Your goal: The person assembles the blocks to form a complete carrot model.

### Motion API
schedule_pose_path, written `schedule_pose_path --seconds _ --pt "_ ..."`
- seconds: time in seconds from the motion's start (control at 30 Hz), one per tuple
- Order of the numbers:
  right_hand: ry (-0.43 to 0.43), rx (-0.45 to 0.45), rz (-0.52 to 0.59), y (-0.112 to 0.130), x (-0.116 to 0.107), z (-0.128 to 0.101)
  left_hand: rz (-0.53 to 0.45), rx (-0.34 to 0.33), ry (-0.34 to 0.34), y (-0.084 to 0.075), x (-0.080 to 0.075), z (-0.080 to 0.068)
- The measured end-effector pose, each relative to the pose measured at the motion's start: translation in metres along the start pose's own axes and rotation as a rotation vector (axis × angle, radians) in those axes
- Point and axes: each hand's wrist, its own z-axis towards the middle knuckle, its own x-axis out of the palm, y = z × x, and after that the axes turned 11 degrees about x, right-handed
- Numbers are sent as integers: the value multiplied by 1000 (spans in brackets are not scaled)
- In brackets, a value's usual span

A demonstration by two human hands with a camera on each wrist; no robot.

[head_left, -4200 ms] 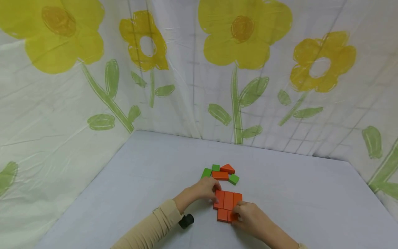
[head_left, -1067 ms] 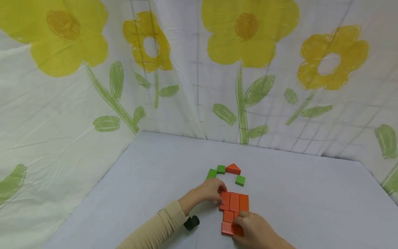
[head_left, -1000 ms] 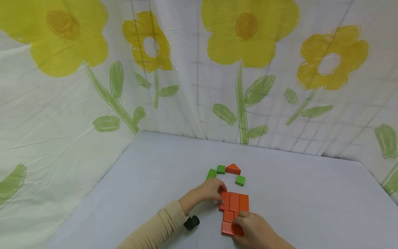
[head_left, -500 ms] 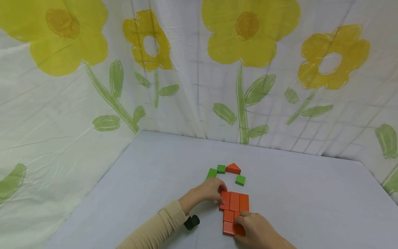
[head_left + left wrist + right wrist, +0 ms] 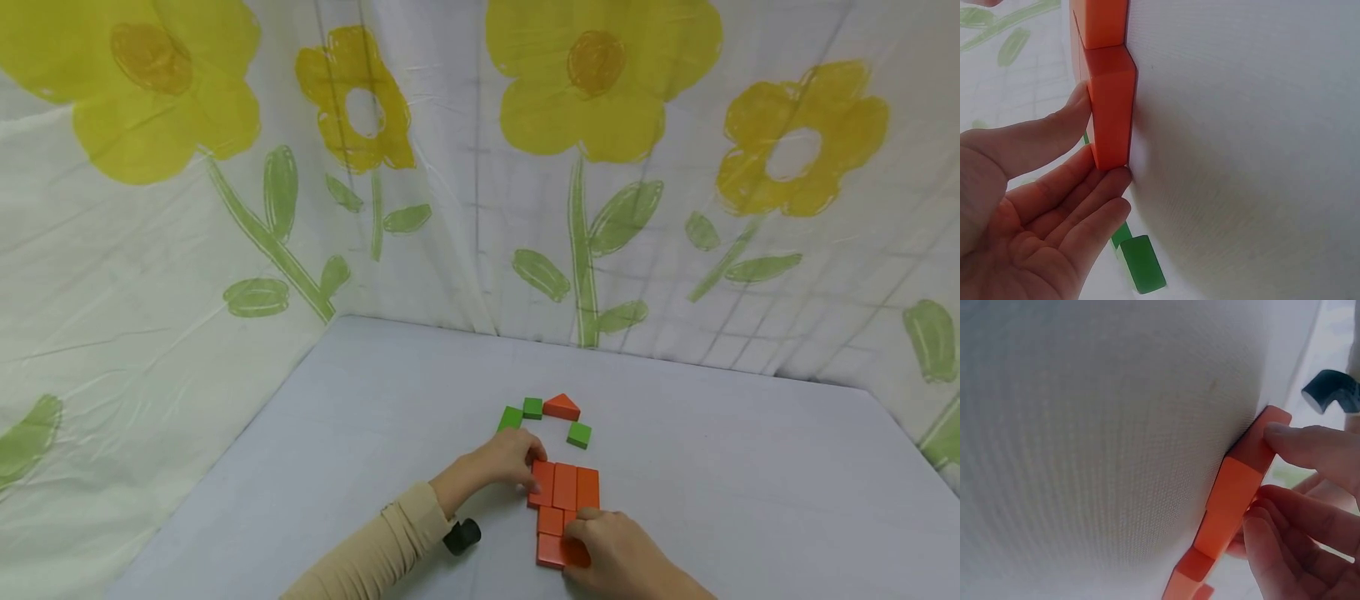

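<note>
Bright, even, soft light with faint shadows; the head view bends at its edges, wrist views blur close up.

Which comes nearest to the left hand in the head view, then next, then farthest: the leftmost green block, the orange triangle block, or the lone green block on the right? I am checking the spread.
From the left hand:
1. Leftmost green block, just beyond the knuckles.
2. Lone green block, off to the right.
3. Orange triangle block, farthest back, though nearly level with the second.

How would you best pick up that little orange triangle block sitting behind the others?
Probably from above, pinching the orange triangle block across its two flat faces. Its peak points away and its sides slope, so fingers there may slip. It stands apart from the green cubes, leaving finger room.
</note>
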Motion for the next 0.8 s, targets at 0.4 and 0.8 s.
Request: schedule_pose_path --seconds 0.4,0.8 --pt "-264 15 51 -24 -36 56 -20 16 -3 1 -2 1" --pt "-175 -130 -191 -65 -51 125 -24 19 -11 2 1 0"
